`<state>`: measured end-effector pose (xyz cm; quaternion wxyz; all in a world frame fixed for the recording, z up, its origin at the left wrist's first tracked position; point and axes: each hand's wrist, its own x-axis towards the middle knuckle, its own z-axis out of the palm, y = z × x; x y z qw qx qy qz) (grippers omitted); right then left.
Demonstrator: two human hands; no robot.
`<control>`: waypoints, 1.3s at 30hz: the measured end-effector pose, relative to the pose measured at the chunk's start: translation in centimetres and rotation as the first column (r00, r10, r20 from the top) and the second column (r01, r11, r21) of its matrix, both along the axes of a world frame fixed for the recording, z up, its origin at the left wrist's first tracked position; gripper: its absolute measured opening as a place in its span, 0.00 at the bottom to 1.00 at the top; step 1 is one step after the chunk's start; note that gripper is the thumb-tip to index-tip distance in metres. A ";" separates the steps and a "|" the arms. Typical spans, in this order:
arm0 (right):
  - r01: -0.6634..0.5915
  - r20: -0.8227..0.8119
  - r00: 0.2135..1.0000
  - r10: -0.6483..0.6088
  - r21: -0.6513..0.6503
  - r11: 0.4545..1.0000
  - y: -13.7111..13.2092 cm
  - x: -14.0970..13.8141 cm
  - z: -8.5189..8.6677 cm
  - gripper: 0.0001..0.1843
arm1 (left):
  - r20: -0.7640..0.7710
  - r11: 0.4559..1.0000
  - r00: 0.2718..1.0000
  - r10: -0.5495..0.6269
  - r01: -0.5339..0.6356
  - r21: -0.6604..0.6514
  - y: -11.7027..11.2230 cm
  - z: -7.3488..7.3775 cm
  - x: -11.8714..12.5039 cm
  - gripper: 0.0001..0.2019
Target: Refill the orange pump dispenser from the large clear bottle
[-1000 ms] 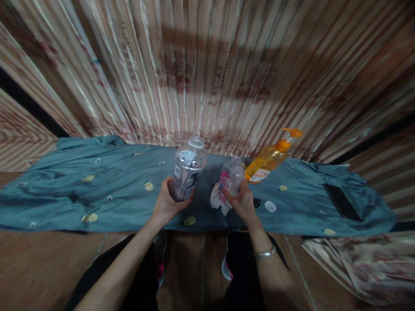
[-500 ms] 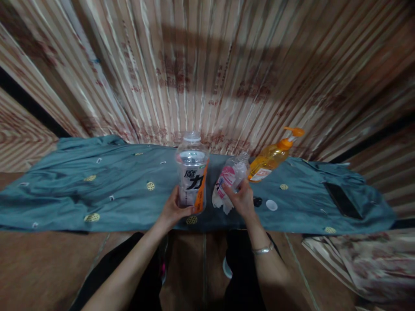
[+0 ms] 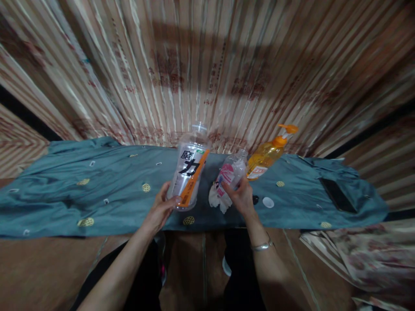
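My left hand (image 3: 162, 205) grips the lower part of a large clear plastic bottle (image 3: 191, 170) with a silver and orange label. Its neck has no cap and leans to the right. My right hand (image 3: 240, 194) is closed around a smaller clear bottle (image 3: 231, 169) with a pink label, also uncapped and tilted to the right. A crumpled white tissue or cloth (image 3: 220, 199) lies against the small bottle's base. Just beyond my right hand stands a pump bottle (image 3: 266, 155) of orange liquid with an orange pump head.
A teal patterned cloth (image 3: 119, 181) covers the narrow table. Right of my right hand lie a white cap (image 3: 268, 202) and a small black object (image 3: 256, 200). A dark phone-like slab (image 3: 337, 195) is farther right. Striped curtains (image 3: 194, 65) hang directly behind.
The large bottle has gone from upright to tilted, its neck swinging right and its base left with my left hand. My right hand still holds the small bottle. The view has shifted slightly.
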<state>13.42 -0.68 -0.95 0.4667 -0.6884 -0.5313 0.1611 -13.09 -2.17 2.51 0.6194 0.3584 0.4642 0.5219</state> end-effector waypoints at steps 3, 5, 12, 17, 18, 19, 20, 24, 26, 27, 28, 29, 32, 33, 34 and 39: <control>0.009 0.002 1.000 -0.009 0.014 1.000 0.0 0.1 -0.1 0.28 | 0.069 0.999 0.998 0.012 -0.009 -0.038 -0.2 0.9 0.1 0.31; 0.016 0.004 1.000 -0.016 0.021 1.000 0.0 0.2 -0.1 0.29 | 0.103 0.998 0.994 0.027 -0.021 -0.057 -0.2 1.0 0.2 0.32; 0.011 0.010 1.000 -0.011 -0.015 1.000 0.1 0.3 0.0 0.33 | 0.165 0.993 0.981 0.105 -0.093 -0.074 0.8 0.6 -0.4 0.33; -0.062 0.024 0.998 0.063 -0.039 0.997 0.2 0.0 -0.1 0.37 | 0.232 0.989 0.964 0.134 -0.115 -0.091 1.5 0.4 -0.9 0.34; -0.072 0.019 0.997 0.073 -0.038 0.997 0.2 0.0 -0.1 0.38 | 0.248 0.988 0.959 0.138 -0.118 -0.095 1.6 0.5 -1.0 0.34; -0.079 0.011 0.997 0.080 -0.038 0.996 0.2 -0.1 -0.1 0.38 | 0.264 0.988 0.954 0.144 -0.122 -0.098 1.7 0.5 -1.0 0.34; -0.086 0.001 0.996 0.086 -0.038 0.996 0.2 -0.1 -0.1 0.37 | 0.279 0.987 0.949 0.149 -0.125 -0.100 1.7 0.5 -1.1 0.34; -0.139 -0.055 0.989 0.138 -0.016 0.990 0.1 0.0 -0.1 0.33 | 0.326 0.987 0.933 0.153 -0.125 -0.104 1.9 0.8 -1.2 0.30; -0.153 -0.084 0.985 0.151 -0.017 0.988 0.1 0.1 -0.2 0.32 | 0.349 0.986 0.924 0.156 -0.124 -0.111 1.8 1.1 -1.0 0.27; -0.153 -0.096 0.984 0.150 -0.023 0.988 0.1 0.1 -0.3 0.32 | 0.359 0.986 0.920 0.158 -0.124 -0.115 1.8 1.2 -0.9 0.26; -0.152 -0.107 0.983 0.148 -0.030 0.988 0.0 0.2 -0.4 0.31 | 0.369 0.985 0.915 0.161 -0.124 -0.122 1.8 1.4 -0.8 0.24; -0.153 -0.117 0.982 0.148 -0.034 0.988 0.0 0.2 -0.4 0.31 | 0.376 0.983 0.911 0.167 -0.126 -0.130 1.7 1.5 -0.6 0.23; -0.160 -0.134 0.979 0.156 -0.019 0.987 -0.1 0.2 -0.5 0.30 | 0.381 0.976 0.903 0.200 -0.147 -0.163 1.6 2.0 -0.2 0.19; -0.154 -0.132 0.980 0.151 -0.007 0.988 0.0 0.2 -0.3 0.29 | 0.378 0.972 0.900 0.215 -0.159 -0.175 1.5 2.2 -0.2 0.18; -0.143 -0.126 0.982 0.143 0.005 0.990 0.1 0.1 -0.1 0.28 | 0.375 0.968 0.898 0.231 -0.171 -0.186 1.5 2.3 -0.2 0.17; -0.101 -0.068 0.992 0.103 0.042 0.994 2.0 0.0 2.1 0.30 | 0.351 0.940 0.881 0.317 -0.244 -0.238 1.7 2.2 -0.8 0.14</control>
